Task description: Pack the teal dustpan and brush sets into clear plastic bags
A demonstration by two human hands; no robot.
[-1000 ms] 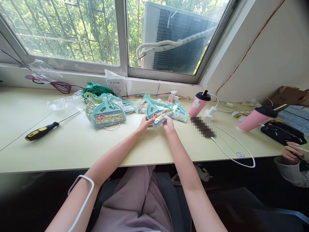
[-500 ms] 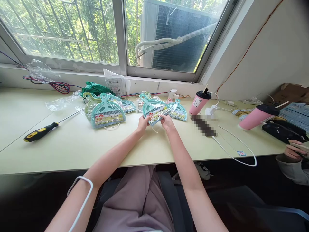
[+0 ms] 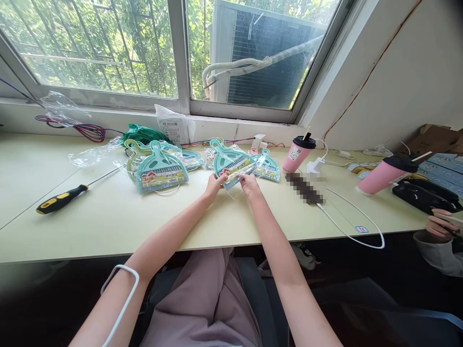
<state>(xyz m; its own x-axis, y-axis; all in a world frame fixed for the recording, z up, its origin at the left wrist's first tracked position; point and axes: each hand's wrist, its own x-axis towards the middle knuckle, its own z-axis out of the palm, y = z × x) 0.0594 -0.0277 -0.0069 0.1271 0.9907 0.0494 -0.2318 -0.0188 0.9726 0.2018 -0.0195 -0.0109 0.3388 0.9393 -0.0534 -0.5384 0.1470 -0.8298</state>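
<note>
**Both hands gripping a wrapped teal dustpan set at the worktop's middle**

Here, the clear wrapping is blurring the label on the teal dustpan set [image 3: 231, 165], so its print is staying unreadable, and its lower edge is disappearing behind the fingers. The left hand [image 3: 214, 185] is pinching the packet's near-left corner, sitting at about 7 o'clock from it; the right hand [image 3: 250, 183] is pinching the near-right corner, at about 5 o'clock. Both hands are closing on the packet, which is tilting up off the pale worktop [image 3: 108, 221] with its handle pointing toward 11 o'clock.

At 9 o'clock from the hands, a second dustpan set [image 3: 161, 168] is lying flat, with a screwdriver [image 3: 61, 198] farther out the same way. At 2 o'clock a pink cup [image 3: 298, 153] is standing upright, and a pixelated patch near it is hiding whatever lies there. At 3 o'clock, at the frame's edge, another person's hand [image 3: 437, 226] is showing only partly, cut off.
</note>
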